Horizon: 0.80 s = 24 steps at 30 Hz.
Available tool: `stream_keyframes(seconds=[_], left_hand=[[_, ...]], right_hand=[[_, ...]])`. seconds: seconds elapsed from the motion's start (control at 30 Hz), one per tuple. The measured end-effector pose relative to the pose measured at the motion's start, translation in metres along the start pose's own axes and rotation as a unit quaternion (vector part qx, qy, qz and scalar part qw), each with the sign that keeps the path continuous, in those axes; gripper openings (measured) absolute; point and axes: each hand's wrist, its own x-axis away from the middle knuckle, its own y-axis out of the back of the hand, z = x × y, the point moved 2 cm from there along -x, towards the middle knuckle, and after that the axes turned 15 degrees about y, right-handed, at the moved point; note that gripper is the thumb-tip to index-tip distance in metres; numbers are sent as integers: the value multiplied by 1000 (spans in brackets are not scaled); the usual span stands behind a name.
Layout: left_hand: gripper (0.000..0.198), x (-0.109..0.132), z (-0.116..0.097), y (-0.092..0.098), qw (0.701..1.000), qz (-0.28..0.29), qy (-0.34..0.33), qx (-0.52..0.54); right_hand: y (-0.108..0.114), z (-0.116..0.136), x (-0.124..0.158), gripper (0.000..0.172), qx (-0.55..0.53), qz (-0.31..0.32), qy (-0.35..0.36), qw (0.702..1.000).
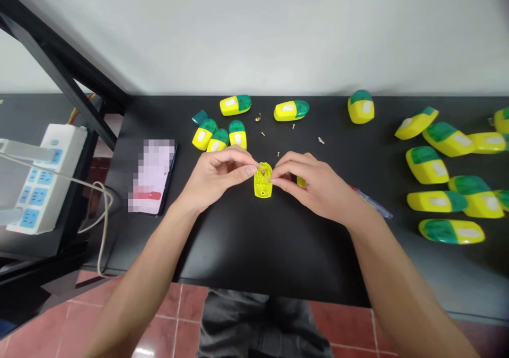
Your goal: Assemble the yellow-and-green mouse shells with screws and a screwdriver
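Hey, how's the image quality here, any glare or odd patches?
In the head view, blocky pixelation covers most of the phone screen; in that same view, glare brightens the floor at lower left and a dull sheen lies on the table; there too, detail inside the shell is hard to read.

A black bench [270, 252] is standing against a pale wall [278, 34].
Reddish tiles [161, 331] are covering the floor [350, 326] below.

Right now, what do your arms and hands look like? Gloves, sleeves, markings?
Left hand and right hand: no gloves, no rings visible. Left forearm and right forearm: no sleeves, watch, cables or markings showing.
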Motion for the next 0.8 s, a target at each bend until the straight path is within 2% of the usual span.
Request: stream_keyframes(seconds=[0.4, 0.63, 0.8], left_hand=[[17, 1, -2, -2, 1000, 4, -13, -9], [44, 0, -2, 0, 999, -30, 23, 17], [47, 0, -4, -1, 999, -34, 32, 19]], right_hand=[[-1, -1, 0, 14, -1, 5, -19, 1000], [-2, -2, 1, 18, 1, 9, -33, 999], [-3, -2, 2, 17, 1, 11, -37, 999]])
